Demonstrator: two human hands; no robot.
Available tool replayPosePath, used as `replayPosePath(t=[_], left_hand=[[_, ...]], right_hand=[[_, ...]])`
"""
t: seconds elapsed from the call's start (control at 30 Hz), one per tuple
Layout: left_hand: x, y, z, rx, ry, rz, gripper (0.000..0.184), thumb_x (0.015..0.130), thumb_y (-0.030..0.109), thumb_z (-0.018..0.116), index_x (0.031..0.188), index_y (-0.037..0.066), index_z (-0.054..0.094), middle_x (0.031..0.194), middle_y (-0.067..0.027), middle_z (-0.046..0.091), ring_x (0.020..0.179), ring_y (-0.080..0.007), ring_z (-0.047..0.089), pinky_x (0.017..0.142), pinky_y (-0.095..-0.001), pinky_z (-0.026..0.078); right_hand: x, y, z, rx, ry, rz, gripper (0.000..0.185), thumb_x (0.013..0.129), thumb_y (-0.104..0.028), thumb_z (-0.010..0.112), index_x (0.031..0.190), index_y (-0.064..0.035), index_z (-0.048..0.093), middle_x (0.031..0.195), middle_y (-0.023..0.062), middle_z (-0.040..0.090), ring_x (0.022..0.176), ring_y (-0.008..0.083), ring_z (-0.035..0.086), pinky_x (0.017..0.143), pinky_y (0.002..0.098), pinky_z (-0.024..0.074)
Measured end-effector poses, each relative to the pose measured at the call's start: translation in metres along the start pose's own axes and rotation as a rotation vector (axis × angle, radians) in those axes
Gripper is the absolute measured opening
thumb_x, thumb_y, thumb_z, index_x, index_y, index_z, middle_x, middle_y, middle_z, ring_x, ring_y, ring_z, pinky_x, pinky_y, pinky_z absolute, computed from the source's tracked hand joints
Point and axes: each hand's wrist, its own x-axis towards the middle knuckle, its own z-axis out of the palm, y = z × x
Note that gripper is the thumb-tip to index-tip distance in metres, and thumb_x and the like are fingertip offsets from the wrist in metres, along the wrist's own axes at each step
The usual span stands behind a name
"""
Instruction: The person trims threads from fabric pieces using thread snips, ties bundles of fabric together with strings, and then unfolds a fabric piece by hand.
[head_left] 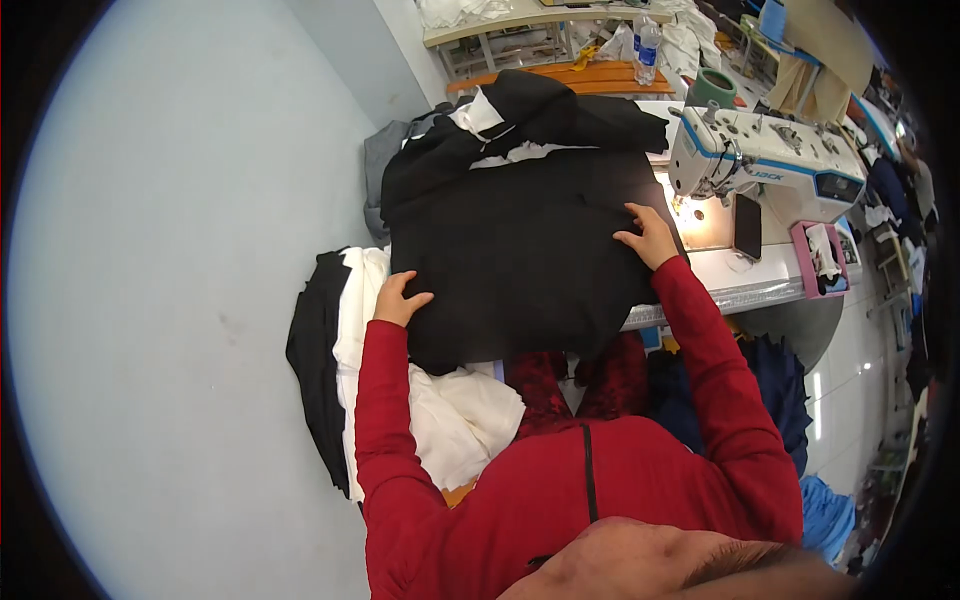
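Note:
A broad piece of black fabric [520, 250] is spread over the sewing table and hangs over its front edge. At its left edge rests my left hand [398, 298], thumb and fingers apart. My right hand [650, 238] lies on the fabric's right side near the sewing machine [765, 160], also with thumb and fingers apart. Neither hand visibly grips the cloth. Behind the spread part is a bunched black garment [530, 112] with white patches showing. The lit needle area of the machine is just right of the fabric.
A dark phone [747, 226] and a pink box [820, 260] sit on the tabletop at right. White cloth [455, 415] and black cloth [318, 370] are piled at left against the wall [200, 250]. Beyond the table stand a water bottle [647, 52] and a green thread cone [712, 86].

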Motion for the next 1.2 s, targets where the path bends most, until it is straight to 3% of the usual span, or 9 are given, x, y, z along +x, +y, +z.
replayPosePath(t=[0.03,0.13,0.37,0.57,0.77,0.87,0.97,1.1,1.2], left_hand=[[-0.002,-0.003,0.005,0.130,0.010,0.073,0.051,0.065,0.021,0.077,0.108,0.000,0.059,0.109,-0.0164,0.057,0.102,-0.0318,0.053,0.090,-0.0361,0.042],[0.000,-0.004,0.011,0.123,0.089,0.024,0.049,0.066,0.016,0.076,0.108,0.000,0.059,0.108,-0.0160,0.058,0.099,-0.0311,0.055,0.088,-0.0357,0.044],[0.004,-0.015,0.018,-0.102,0.203,-0.237,0.036,0.071,0.008,0.070,0.106,0.003,0.061,0.094,-0.0107,0.063,0.083,-0.0222,0.061,0.075,-0.0308,0.049],[0.008,-0.016,0.017,-0.144,0.260,-0.321,0.019,0.078,0.012,0.064,0.094,0.003,0.066,0.086,-0.0122,0.066,0.081,-0.0231,0.064,0.073,-0.0313,0.049],[0.012,-0.020,0.017,-0.126,0.284,-0.370,0.024,0.080,0.019,0.063,0.097,0.002,0.065,0.089,-0.0140,0.067,0.084,-0.0250,0.064,0.076,-0.0321,0.048],[0.012,-0.022,0.018,-0.149,0.284,-0.375,0.023,0.080,0.017,0.063,0.097,0.002,0.065,0.089,-0.0131,0.067,0.083,-0.0237,0.064,0.076,-0.0310,0.048],[0.010,-0.022,0.016,-0.212,0.264,-0.366,0.022,0.079,0.015,0.064,0.097,0.002,0.065,0.088,-0.0120,0.067,0.083,-0.0209,0.064,0.074,-0.0299,0.048],[0.009,-0.022,0.014,-0.251,0.217,-0.376,0.021,0.078,0.014,0.064,0.096,0.002,0.066,0.085,-0.0107,0.068,0.080,-0.0180,0.064,0.073,-0.0287,0.048],[0.013,-0.018,0.008,-0.241,0.269,-0.350,0.020,0.077,0.013,0.065,0.093,0.001,0.067,0.083,-0.0103,0.067,0.077,-0.0174,0.064,0.072,-0.0282,0.048]], right_hand=[[-0.002,0.004,0.002,-0.016,0.009,-0.009,0.051,0.067,-0.015,0.076,0.112,-0.0027,0.055,0.107,0.0116,0.056,0.092,0.0277,0.056,0.081,0.0353,0.0467],[-0.008,0.014,0.009,-0.137,0.072,-0.108,0.043,0.067,-0.015,0.075,0.104,-0.0025,0.060,0.104,0.0108,0.056,0.096,0.0278,0.054,0.085,0.0354,0.0446],[-0.010,0.022,0.016,-0.180,0.143,-0.135,0.020,0.070,-0.011,0.070,0.088,-0.0031,0.066,0.097,0.0088,0.058,0.097,0.0281,0.053,0.086,0.0355,0.0430],[-0.007,0.028,0.018,-0.171,0.150,-0.117,0.015,0.072,-0.008,0.067,0.086,-0.0044,0.065,0.093,0.0082,0.058,0.092,0.0285,0.054,0.081,0.0353,0.0437],[-0.003,0.009,0.016,-0.127,0.174,-0.001,0.022,0.071,-0.017,0.071,0.090,-0.0075,0.065,0.095,0.0102,0.057,0.089,0.0292,0.054,0.079,0.0366,0.0448],[0.006,0.013,0.021,-0.329,0.142,0.018,0.025,0.069,-0.023,0.073,0.090,-0.0096,0.067,0.098,0.0112,0.056,0.089,0.0286,0.055,0.079,0.0362,0.0452],[0.015,0.013,0.023,-0.347,0.078,0.141,0.022,0.070,-0.021,0.072,0.088,-0.0091,0.068,0.092,0.0102,0.059,0.084,0.0263,0.058,0.076,0.0346,0.0470],[0.026,0.023,0.019,0.000,0.079,0.266,0.018,0.074,-0.019,0.069,0.085,-0.0042,0.067,0.072,0.0089,0.064,0.070,0.0182,0.062,0.066,0.0304,0.0475],[0.034,0.017,0.007,0.130,-0.003,0.308,0.019,0.077,-0.021,0.067,0.085,-0.0033,0.067,0.074,0.0087,0.065,0.070,0.0152,0.061,0.065,0.0286,0.0463]])
